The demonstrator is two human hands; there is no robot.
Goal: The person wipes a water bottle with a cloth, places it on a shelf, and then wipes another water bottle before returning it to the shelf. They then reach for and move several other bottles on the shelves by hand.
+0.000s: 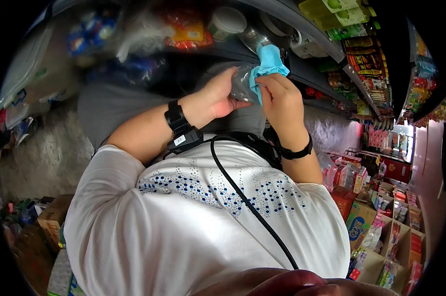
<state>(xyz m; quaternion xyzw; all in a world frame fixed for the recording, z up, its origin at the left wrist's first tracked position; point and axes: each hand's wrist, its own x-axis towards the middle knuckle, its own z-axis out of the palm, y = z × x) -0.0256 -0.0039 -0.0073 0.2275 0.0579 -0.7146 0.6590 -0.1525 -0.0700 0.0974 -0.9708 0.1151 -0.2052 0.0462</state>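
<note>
A clear, see-through container [242, 86], like a jar or bottle, lies tilted above my lap. My left hand [217, 96] is wrapped round its near side, thumb on top and fingers beneath. Light blue cloth [271, 61] covers the container's right end and sticks up beyond it. My right hand [283, 98] pinches the cloth's lower edge with thumb and forefinger, close against the container. What lies beneath the cloth is hidden. Both my wrists carry black bands.
Beyond my hands, a shelf holds a white tub [228, 22] and an orange-red packet [187, 32]. Packaged goods [363, 61] hang along the right. Partitioned boxes [393, 227] stand lower right, a cardboard box [55, 214] lower left. A black cable [247, 202] crosses my shirt.
</note>
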